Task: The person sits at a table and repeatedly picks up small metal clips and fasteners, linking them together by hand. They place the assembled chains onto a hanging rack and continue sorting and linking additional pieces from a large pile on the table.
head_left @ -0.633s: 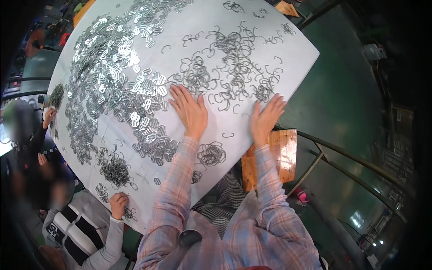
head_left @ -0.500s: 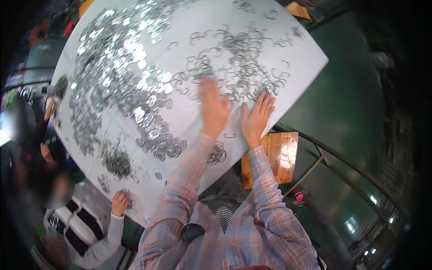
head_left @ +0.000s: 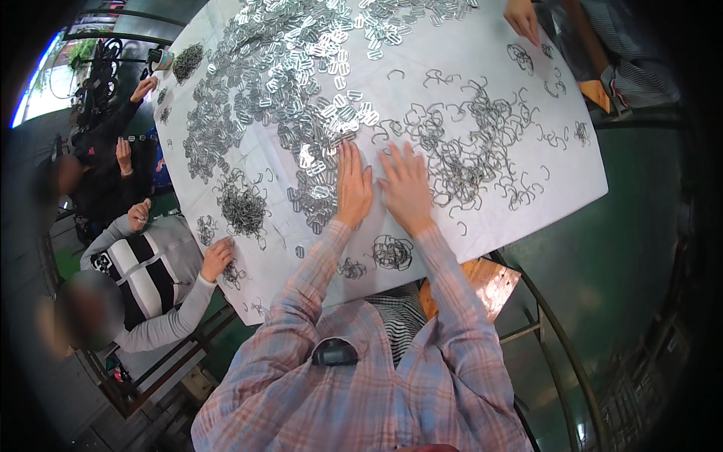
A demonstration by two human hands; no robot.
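Observation:
My left hand [head_left: 354,188] lies nearly flat on the white table [head_left: 444,245], fingers stretched out and close together. Its fingertips are at the edge of a wide spread of shiny flat metal plates [head_left: 226,102] with slots. To its right is my right hand [head_left: 407,192], fingers extended and apart, holding nothing. Just right of that hand lies a loose heap of curved grey wire pieces [head_left: 482,139], with a few strays above my fingertips. Between my forearms sit a round wire heap [head_left: 392,253] and a smaller wire cluster [head_left: 351,267].
A darker wire heap [head_left: 245,207] lies on the left. There, a co-worker's hand [head_left: 218,260] touches a small wire pile; another person sits farther back. A third person's hand [head_left: 521,19] reaches in at upper right. A wooden stool [head_left: 489,286] stands by the near edge.
The whole view has shifted and turned. My left hand has moved left from the wire pieces to the flat plates. My right hand has moved left, to the wire heap's left side.

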